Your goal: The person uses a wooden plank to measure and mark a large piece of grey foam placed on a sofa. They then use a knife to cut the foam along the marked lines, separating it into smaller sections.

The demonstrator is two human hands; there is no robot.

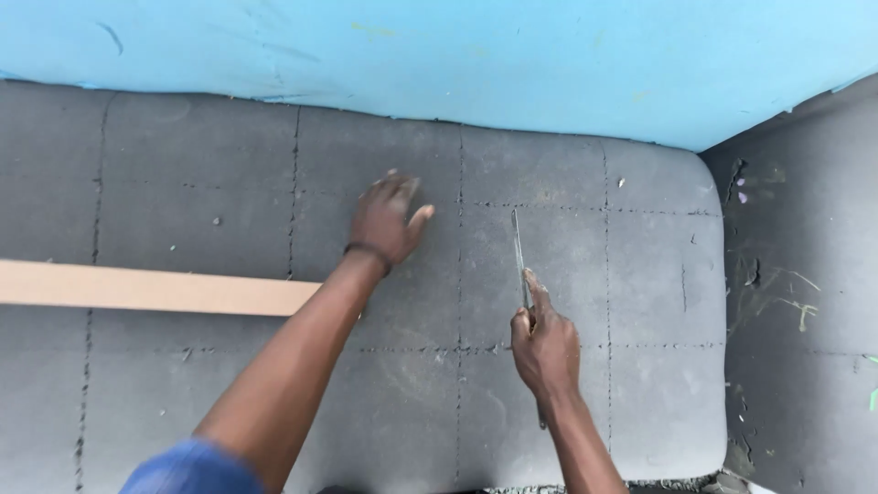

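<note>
The right hand [546, 346] grips a blade [519, 256] pointing far along the grey foam [229, 165]; left hand [386, 220] lies flat, fingers spread, just left.

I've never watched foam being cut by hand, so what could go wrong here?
1. The left hand lies flat on the grey foam beside the blade; a slip sideways could cut it.
2. The right hand guides the blade freehand, and the wooden strip lies off to the side, so the cut may wander.
</note>
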